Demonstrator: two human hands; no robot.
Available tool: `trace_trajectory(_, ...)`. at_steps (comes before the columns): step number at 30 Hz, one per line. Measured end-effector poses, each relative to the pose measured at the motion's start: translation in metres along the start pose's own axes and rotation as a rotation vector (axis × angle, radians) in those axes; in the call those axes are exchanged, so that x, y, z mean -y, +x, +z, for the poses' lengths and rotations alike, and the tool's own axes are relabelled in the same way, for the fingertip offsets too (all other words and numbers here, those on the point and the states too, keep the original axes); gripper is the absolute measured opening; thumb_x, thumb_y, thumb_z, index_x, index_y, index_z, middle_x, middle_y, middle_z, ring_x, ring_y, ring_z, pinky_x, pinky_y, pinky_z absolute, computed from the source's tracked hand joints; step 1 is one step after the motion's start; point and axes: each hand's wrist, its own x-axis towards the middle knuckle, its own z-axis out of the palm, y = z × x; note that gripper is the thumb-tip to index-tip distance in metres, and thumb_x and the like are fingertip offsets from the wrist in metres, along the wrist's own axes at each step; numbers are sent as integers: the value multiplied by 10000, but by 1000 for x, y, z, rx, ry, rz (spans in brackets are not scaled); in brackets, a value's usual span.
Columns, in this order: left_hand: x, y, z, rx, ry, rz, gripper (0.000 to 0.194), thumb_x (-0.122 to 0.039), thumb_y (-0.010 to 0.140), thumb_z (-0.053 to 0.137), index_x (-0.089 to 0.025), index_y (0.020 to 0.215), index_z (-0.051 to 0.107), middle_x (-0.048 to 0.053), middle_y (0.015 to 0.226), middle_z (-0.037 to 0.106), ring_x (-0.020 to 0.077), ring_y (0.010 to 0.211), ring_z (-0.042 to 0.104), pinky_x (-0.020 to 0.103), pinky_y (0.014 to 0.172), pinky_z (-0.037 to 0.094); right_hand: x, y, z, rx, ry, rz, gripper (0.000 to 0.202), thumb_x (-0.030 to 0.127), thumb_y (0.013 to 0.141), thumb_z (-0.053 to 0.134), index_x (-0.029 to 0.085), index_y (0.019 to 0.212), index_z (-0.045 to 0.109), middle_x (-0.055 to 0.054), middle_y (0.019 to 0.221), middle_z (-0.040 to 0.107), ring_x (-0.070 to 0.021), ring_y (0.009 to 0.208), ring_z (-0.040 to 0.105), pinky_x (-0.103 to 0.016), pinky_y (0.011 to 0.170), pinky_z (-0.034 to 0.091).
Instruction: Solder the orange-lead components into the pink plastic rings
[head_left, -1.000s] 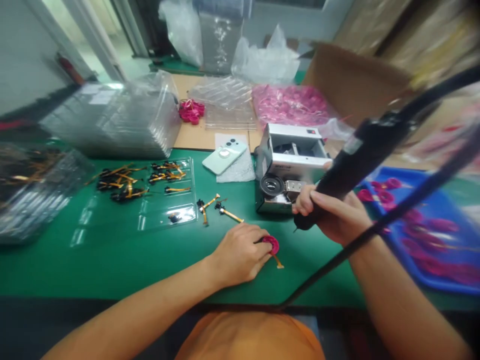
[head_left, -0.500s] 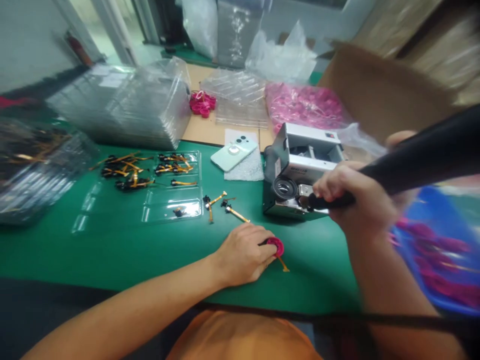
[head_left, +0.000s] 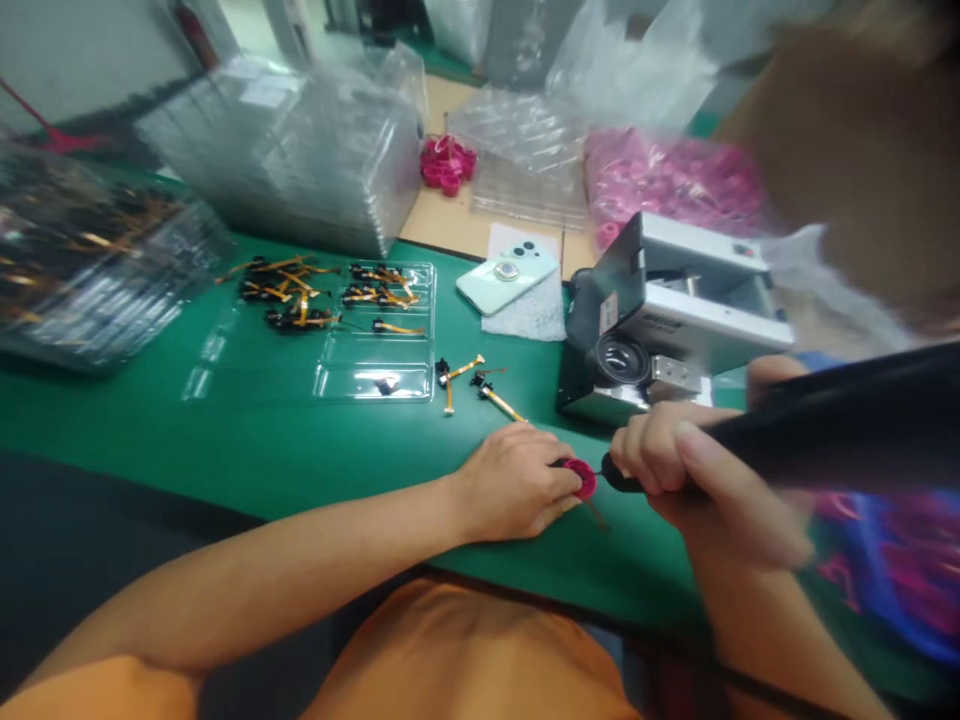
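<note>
Head view: a pink ring (head_left: 580,480) is held low against the green tabletop (head_left: 315,460) by the left hand (head_left: 517,482), whose thumb and fingers are clamped on its near side, with a thin strip (head_left: 598,516) trailing from beneath it. A black tool (head_left: 862,415), probably a powered screwdriver, is gripped by the curled fingers of the right hand (head_left: 720,480), and its thin bit (head_left: 598,472) is brought up to the ring's edge; whether contact is made cannot be told. Work on this one piece is therefore judged to be under way, not finished, and whether a screw has been seated is not shown. Several pink pieces are held in the blue tray (head_left: 911,628) at the right, though too blurred for their state to be judged. Much seems left to be handled: two small black parts with orange strips (head_left: 501,402) are laid loose beyond the left hand, more are heaped in and beside the clear tray (head_left: 433,330), and pink pieces are gathered in a small pile (head_left: 448,165) and a plastic bag (head_left: 675,180) at the back. No total can be counted.
</note>
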Motion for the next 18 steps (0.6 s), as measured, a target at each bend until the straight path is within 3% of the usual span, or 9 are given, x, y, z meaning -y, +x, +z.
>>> trace_trajectory(3, -1, 1, -1, 20, -5, -12, 294, -386, 1126, 617, -196, 1049, 827, 68, 1090, 818, 225, 977, 765, 382, 808, 526, -5, -3, -5, 96, 22, -53, 118, 251, 1076, 727, 353, 1060, 669, 63, 657, 613, -149, 528, 544, -351, 573, 497)
trace_trajectory(7, -2, 2, -4, 45, -23, -25, 311, -378, 1124, 610, -175, 1062, 838, 81, 1100, 816, 247, 990, 766, 394, 822, 531, -5, -3, -3, 96, 64, -88, 402, 198, 1065, 721, 494, 1313, 612, 85, 667, 627, -161, 528, 542, -345, 568, 494)
trace_trajectory(11, -3, 3, -6, 54, -43, -40, 311, -360, 1124, 597, -173, 1070, 839, 96, 1101, 818, 273, 1004, 769, 397, 841, 529, -6, -1, 3, 68, 56, -78, 360, 204, 1041, 730, 459, 1266, 612, 93, 637, 612, -155, 497, 508, -323, 544, 477)
trace_trajectory(15, -4, 3, -7, 67, -46, -40, 314, -362, 1128, 594, -172, 1073, 837, 95, 1093, 814, 277, 1012, 769, 403, 831, 520, -7, -2, 5, 85, 2, -66, 143, 230, 1044, 726, 363, 1041, 674, 74, 608, 587, -149, 475, 508, -326, 530, 485)
trace_trajectory(18, -4, 4, -7, 93, -46, -47, 304, -363, 1130, 596, -180, 1090, 835, 92, 1108, 816, 269, 1029, 766, 399, 835, 513, -7, -4, 5, 49, -20, -62, 127, 252, 1010, 755, 321, 937, 676, 60, 576, 576, -158, 461, 510, -340, 512, 476)
